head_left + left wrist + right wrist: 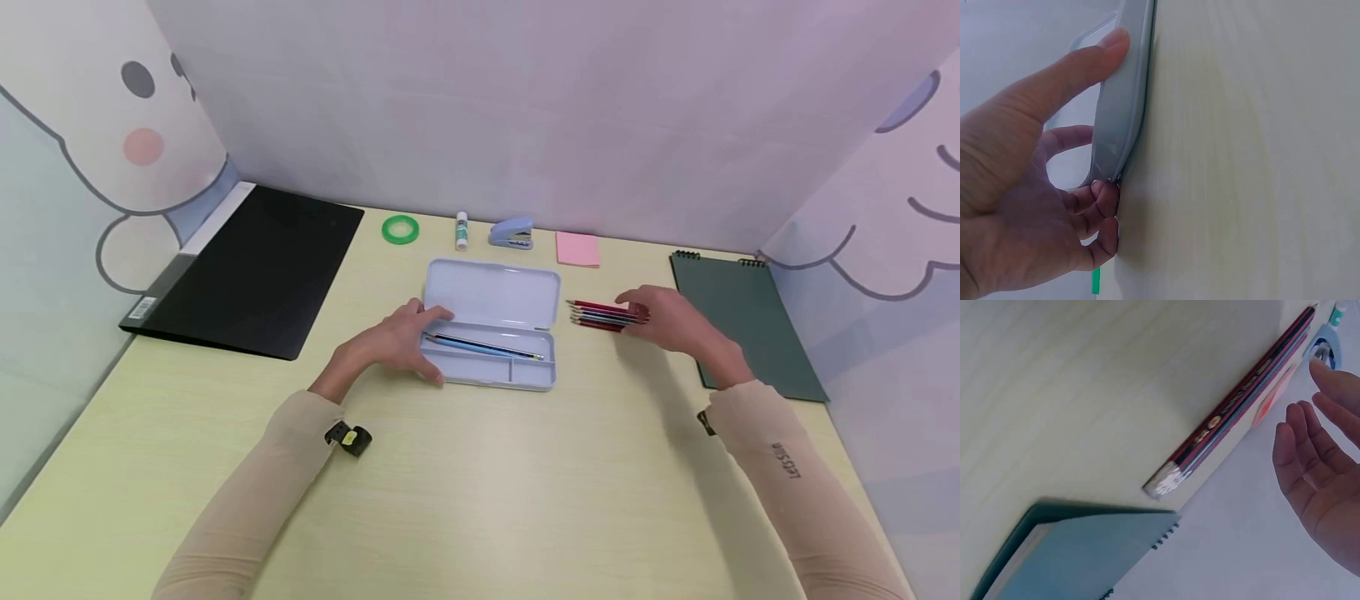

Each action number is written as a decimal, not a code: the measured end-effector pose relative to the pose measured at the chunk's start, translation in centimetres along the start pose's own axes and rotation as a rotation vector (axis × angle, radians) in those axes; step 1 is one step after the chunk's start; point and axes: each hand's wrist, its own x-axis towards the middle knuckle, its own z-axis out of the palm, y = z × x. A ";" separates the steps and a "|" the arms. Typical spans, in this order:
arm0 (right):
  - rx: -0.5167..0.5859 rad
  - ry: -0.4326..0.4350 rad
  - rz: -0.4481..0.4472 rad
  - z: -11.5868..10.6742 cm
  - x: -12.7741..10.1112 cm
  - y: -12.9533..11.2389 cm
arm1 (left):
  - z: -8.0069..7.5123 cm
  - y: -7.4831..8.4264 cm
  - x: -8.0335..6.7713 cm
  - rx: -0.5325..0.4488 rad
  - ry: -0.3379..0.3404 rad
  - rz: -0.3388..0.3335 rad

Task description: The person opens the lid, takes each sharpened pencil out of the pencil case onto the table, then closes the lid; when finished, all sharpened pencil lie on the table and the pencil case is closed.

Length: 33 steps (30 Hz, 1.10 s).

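Observation:
A pale blue pencil case [491,293] lies with its lid raised back; a few pencils [480,346] rest in its long compartment. My left hand [401,337] grips the case's left end, thumb against the front wall and fingers around the far side, as the left wrist view shows. To the right of the case lies a bundle of red and dark pencils [592,314]. My right hand [663,321] is over the bundle's right end in the head view. In the right wrist view its fingers [1300,437] are loosely bent, apart from the pencils, with nothing between them.
Along the back stand green tape [401,229], a glue stick [461,232], a blue stapler [512,233] and pink sticky notes [577,249]. A black folder [262,271] lies left, a dark green spiral notebook [750,325] right. Fabric walls [525,108] enclose the table.

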 end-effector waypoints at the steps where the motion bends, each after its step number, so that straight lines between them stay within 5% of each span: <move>1: 0.015 0.005 -0.019 0.0 0.1 -0.6 | 0.0 0.0 0.0 -0.001 -0.001 -0.001; 8: 0.115 0.032 -0.168 0.6 1.6 -5.9 | 0.0 0.2 -0.1 -0.025 -0.006 -0.016; 14: 0.127 -0.034 -0.227 2.4 3.3 -10.3 | 0.2 0.1 -0.2 -0.020 -0.007 -0.021; 23: -0.104 -0.102 -0.338 4.7 5.6 -14.9 | 0.1 0.3 -0.1 -0.011 -0.009 -0.023; 33: -0.231 -0.125 -0.352 5.2 6.5 -16.7 | 0.0 0.3 -0.1 -0.001 -0.017 -0.030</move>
